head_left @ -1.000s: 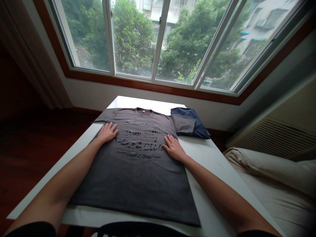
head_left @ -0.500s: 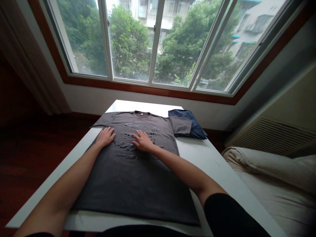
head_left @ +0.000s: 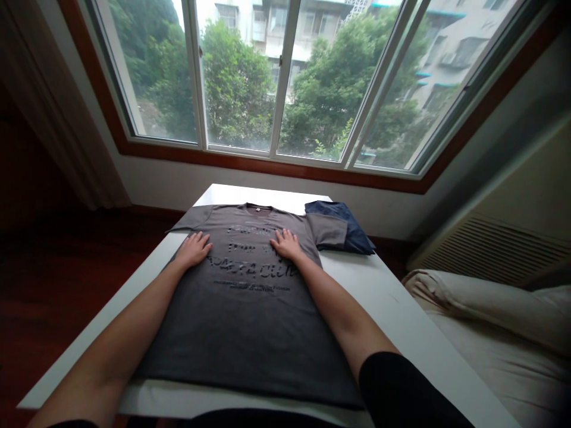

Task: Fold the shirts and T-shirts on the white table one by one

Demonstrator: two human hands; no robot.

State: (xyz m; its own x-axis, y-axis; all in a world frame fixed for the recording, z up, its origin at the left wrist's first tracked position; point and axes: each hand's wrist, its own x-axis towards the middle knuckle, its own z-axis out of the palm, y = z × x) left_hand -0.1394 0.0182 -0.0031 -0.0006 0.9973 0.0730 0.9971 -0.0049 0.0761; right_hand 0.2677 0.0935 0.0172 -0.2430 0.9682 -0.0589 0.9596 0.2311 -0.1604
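plausibly, fresh creases could be pushed into the grey t-shirt, spread print-up on the white table, if cloth is dragged unevenly under the palms; its sleeve, lapped over the folded navy garment, could be pulled askew. the left hand and right hand are laid flat on the chest print, fingers spread, nothing gripped, arms stretched forward.

Dark grey T-shirt, front up, black lettering on chest; spread flat, collar toward window
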